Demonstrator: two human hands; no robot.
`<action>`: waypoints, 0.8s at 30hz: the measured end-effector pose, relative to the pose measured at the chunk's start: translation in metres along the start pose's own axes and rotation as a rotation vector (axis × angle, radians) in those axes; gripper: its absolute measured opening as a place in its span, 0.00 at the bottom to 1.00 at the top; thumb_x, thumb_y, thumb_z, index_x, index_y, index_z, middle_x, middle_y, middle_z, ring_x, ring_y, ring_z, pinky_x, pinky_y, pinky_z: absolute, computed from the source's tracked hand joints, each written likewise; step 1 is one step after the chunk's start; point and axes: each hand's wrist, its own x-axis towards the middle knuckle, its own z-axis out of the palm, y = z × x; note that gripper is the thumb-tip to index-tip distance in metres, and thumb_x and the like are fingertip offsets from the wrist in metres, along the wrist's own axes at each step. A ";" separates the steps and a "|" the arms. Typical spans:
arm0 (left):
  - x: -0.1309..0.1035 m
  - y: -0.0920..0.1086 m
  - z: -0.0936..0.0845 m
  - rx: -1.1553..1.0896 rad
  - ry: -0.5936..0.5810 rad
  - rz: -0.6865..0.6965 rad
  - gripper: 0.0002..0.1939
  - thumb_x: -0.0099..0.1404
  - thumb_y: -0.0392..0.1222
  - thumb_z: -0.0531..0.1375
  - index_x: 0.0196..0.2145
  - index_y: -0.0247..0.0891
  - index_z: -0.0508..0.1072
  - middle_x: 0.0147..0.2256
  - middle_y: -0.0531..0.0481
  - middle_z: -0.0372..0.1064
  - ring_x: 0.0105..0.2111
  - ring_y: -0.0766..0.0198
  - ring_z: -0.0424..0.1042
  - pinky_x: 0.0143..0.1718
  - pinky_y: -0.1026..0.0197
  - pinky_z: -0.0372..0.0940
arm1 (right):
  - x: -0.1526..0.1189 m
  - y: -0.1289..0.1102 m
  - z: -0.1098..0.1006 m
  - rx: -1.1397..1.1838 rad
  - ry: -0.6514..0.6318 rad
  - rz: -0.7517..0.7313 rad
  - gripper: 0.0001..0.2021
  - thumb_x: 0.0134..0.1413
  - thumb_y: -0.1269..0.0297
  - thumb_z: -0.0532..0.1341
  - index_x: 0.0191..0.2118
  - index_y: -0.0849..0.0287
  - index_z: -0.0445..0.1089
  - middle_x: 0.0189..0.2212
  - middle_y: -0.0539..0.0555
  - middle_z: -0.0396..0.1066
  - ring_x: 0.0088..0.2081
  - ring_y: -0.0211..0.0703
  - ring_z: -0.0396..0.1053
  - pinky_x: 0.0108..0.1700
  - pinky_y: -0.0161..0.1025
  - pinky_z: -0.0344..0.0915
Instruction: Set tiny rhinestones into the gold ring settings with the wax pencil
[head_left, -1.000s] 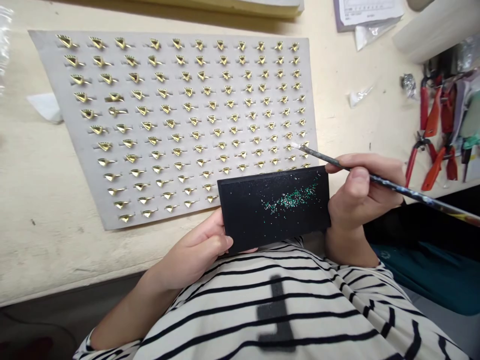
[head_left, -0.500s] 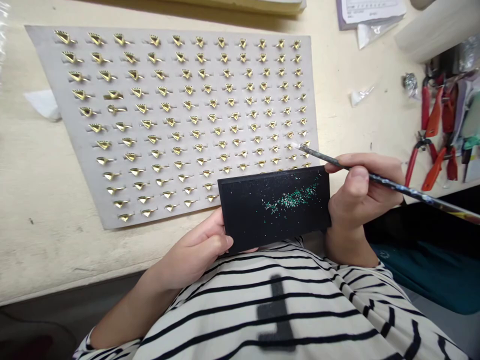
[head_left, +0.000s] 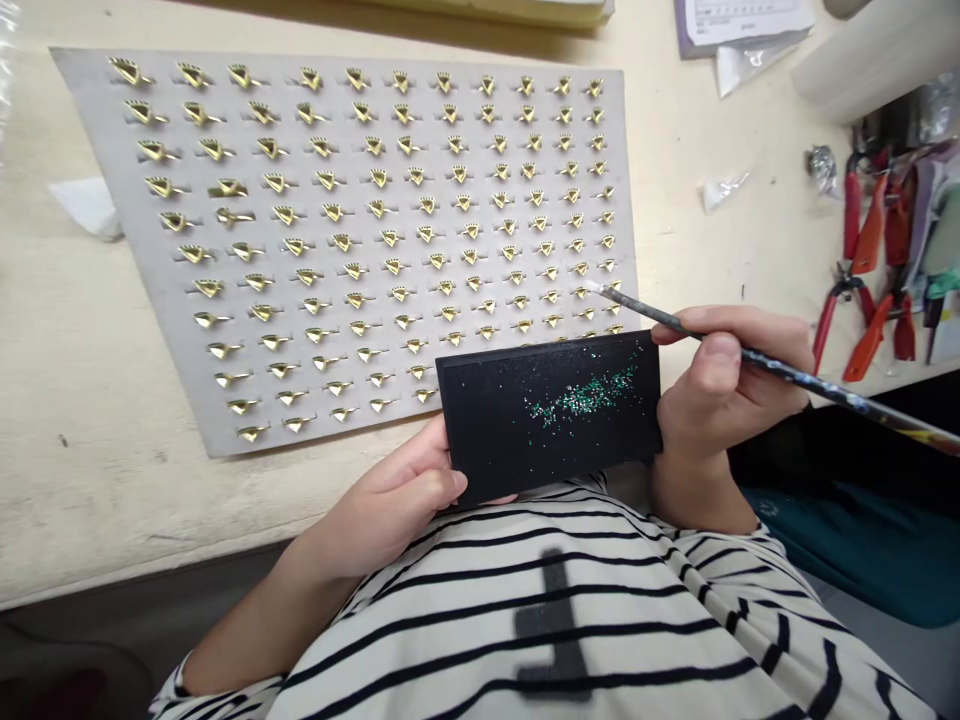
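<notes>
My left hand (head_left: 409, 475) grips the lower left corner of a flat black tray (head_left: 495, 440), thumb on top and fingers beneath. Tiny green and clear glittering stones (head_left: 585, 397) lie scattered on it. Pinched in my right hand (head_left: 731, 375) is a thin, dark, paint-flecked stick (head_left: 799, 378) with a pale tip, and that hand also rests against the tray's right edge. The tip hovers over or touches a gold ring near the right side of a grey display board (head_left: 172, 350); I cannot tell which. Rows of gold rings (head_left: 332, 212) with triangular tops stand in the board's slots.
Red-handled pliers (head_left: 840, 300) and other tools lie at the table's right edge. Small plastic bags (head_left: 724, 190) and a printed paper pad (head_left: 742, 22) are at the upper right. A white scrap (head_left: 86, 207) sits left of the board, on the cream table (head_left: 90, 480).
Almost nothing differs. The right hand and the stick have shifted very slightly to the right, while the tray and left hand stay in place.
</notes>
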 end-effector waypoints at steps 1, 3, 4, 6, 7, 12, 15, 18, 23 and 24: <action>0.000 -0.001 0.000 -0.002 0.006 -0.005 0.20 0.66 0.34 0.58 0.55 0.47 0.72 0.50 0.50 0.76 0.47 0.57 0.74 0.49 0.59 0.70 | 0.000 0.000 0.000 0.001 -0.002 0.003 0.07 0.57 0.67 0.56 0.35 0.60 0.72 0.27 0.46 0.72 0.25 0.30 0.72 0.26 0.34 0.66; -0.001 -0.001 -0.001 0.025 0.014 -0.010 0.19 0.66 0.34 0.57 0.54 0.47 0.72 0.49 0.50 0.76 0.47 0.57 0.74 0.49 0.59 0.69 | 0.000 -0.001 0.001 0.001 -0.011 0.014 0.07 0.57 0.67 0.57 0.35 0.60 0.72 0.28 0.45 0.72 0.25 0.30 0.72 0.26 0.34 0.66; -0.001 -0.001 -0.002 0.048 0.013 -0.006 0.19 0.67 0.34 0.57 0.54 0.46 0.72 0.49 0.50 0.76 0.46 0.57 0.75 0.50 0.59 0.69 | 0.000 -0.002 0.001 -0.001 -0.017 0.019 0.06 0.56 0.68 0.57 0.35 0.59 0.72 0.28 0.45 0.72 0.25 0.30 0.72 0.27 0.34 0.67; -0.001 -0.001 -0.004 0.087 0.004 0.007 0.19 0.67 0.35 0.57 0.54 0.46 0.72 0.49 0.50 0.77 0.46 0.57 0.75 0.53 0.57 0.67 | 0.000 -0.003 0.001 -0.007 -0.030 0.029 0.06 0.57 0.68 0.57 0.35 0.59 0.72 0.27 0.45 0.72 0.26 0.31 0.72 0.28 0.35 0.68; 0.000 0.000 -0.004 0.098 -0.001 0.010 0.19 0.67 0.35 0.57 0.54 0.46 0.72 0.49 0.49 0.77 0.46 0.57 0.75 0.53 0.56 0.66 | 0.001 -0.004 0.001 -0.009 -0.035 0.033 0.06 0.57 0.68 0.57 0.35 0.59 0.72 0.27 0.45 0.72 0.26 0.31 0.73 0.28 0.35 0.68; 0.001 0.001 -0.003 0.078 0.014 -0.009 0.21 0.66 0.37 0.58 0.56 0.46 0.71 0.51 0.48 0.75 0.51 0.53 0.73 0.53 0.54 0.67 | 0.002 -0.004 0.001 0.009 -0.016 0.022 0.07 0.57 0.68 0.57 0.36 0.58 0.72 0.28 0.45 0.72 0.26 0.31 0.73 0.27 0.35 0.68; 0.001 0.001 -0.001 0.060 0.016 -0.003 0.21 0.66 0.36 0.58 0.56 0.46 0.72 0.48 0.49 0.77 0.48 0.55 0.74 0.49 0.56 0.70 | 0.004 -0.001 0.001 0.049 0.033 -0.013 0.07 0.57 0.67 0.56 0.35 0.58 0.71 0.25 0.45 0.69 0.24 0.30 0.71 0.24 0.34 0.64; 0.001 0.002 0.001 0.062 0.021 0.011 0.17 0.65 0.35 0.58 0.51 0.45 0.75 0.44 0.50 0.78 0.42 0.59 0.76 0.46 0.60 0.71 | 0.008 0.002 0.000 0.200 0.108 -0.120 0.09 0.56 0.65 0.52 0.30 0.58 0.68 0.18 0.43 0.60 0.19 0.27 0.64 0.21 0.33 0.58; 0.001 0.004 0.007 -0.060 0.012 0.003 0.20 0.66 0.34 0.58 0.54 0.49 0.74 0.45 0.52 0.78 0.42 0.62 0.76 0.46 0.62 0.72 | 0.011 0.005 -0.007 0.407 -0.008 -0.225 0.10 0.54 0.65 0.50 0.24 0.58 0.57 0.14 0.42 0.51 0.15 0.25 0.55 0.20 0.34 0.50; 0.002 0.004 0.008 -0.061 0.011 0.007 0.20 0.66 0.33 0.58 0.54 0.48 0.74 0.45 0.52 0.78 0.42 0.62 0.76 0.46 0.62 0.72 | 0.011 0.005 -0.009 0.428 -0.049 -0.229 0.10 0.54 0.64 0.50 0.23 0.58 0.55 0.14 0.42 0.51 0.14 0.25 0.55 0.20 0.34 0.49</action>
